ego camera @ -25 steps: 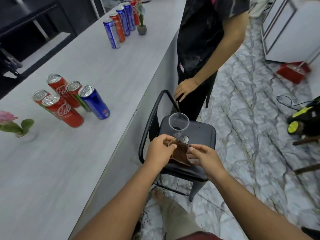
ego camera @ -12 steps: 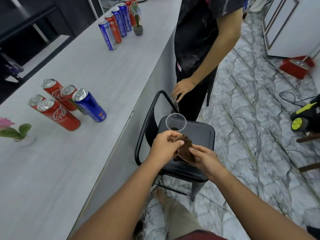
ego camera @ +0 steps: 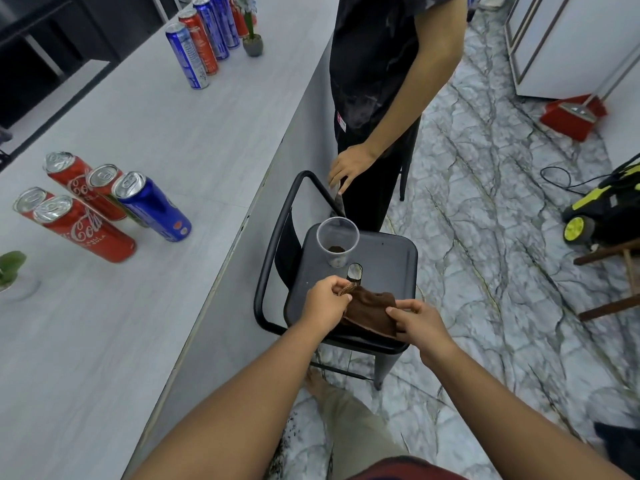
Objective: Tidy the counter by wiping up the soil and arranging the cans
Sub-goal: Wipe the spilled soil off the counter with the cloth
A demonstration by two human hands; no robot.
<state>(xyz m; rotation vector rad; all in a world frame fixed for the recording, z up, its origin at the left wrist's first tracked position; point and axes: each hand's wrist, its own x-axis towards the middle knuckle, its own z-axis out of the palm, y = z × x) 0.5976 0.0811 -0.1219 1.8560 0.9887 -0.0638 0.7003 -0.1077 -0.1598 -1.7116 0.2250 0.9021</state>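
Head view:
- The left hand pinches one corner of the brown cloth between thumb and curled fingers. The right hand pinches the opposite edge.
- The cloth hangs between the two grips, its long axis running hand to hand, low over the near part of the stool seat.
- A clear cup stands on the seat just beyond the left hand, with a little soil at its bottom. It is apart from the cloth.
- The counter lies wholly to the left of both grips, so the left hand is the nearer one to it.
- A loose cluster of cans stands on the counter, left of and beyond the left hand. A second row of cans stands far beyond that, near the counter's other end.
- No soil shows on the visible counter top, so the wiping looks done or nearly done.
- Judgement: the coming move turns on the leftward reach. The cloth or a freed hand must cross from the stool to the counter, and the left hand has the shorter path to the near cluster.
- Another person's hand hangs by the stool's back rail, beyond the cup.
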